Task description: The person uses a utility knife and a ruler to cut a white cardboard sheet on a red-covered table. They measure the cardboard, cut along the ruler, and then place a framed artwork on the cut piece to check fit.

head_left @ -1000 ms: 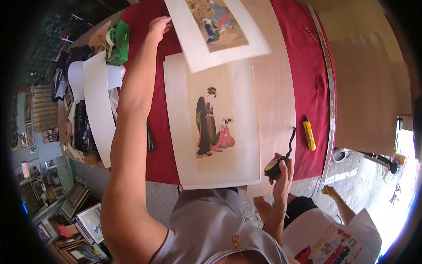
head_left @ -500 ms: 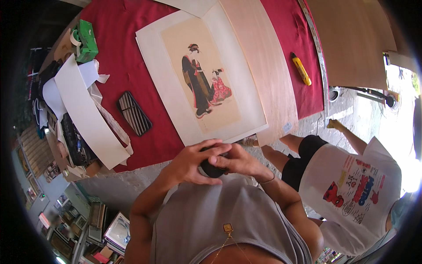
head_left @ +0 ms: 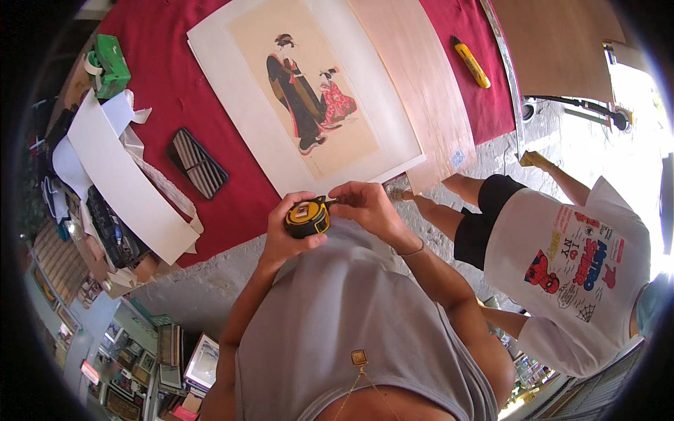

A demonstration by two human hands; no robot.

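A yellow-and-black tape measure point(head_left: 307, 219) is gripped in my left hand point(head_left: 281, 238), in front of my body near the table's front edge. My right hand point(head_left: 372, 210) pinches at the tape's end tab beside the case. Just past my hands lies a picture print point(head_left: 373, 144) of two robed figures, on white sheets with a pale margin. A thin wooden board point(head_left: 421, 84) lies along its right side.
On the red tablecloth point(head_left: 168, 77) are a dark striped case point(head_left: 198, 163), a yellow cutter point(head_left: 471, 62) and a green tape dispenser point(head_left: 110, 67). Long white card strips point(head_left: 130, 179) lie over clutter at left. Another person in a white shirt point(head_left: 562, 259) stands at right.
The tape measure has turned so its yellow face shows. My right hand has shifted from over it to its end tab. The view has moved, so the table things sit higher and further left.
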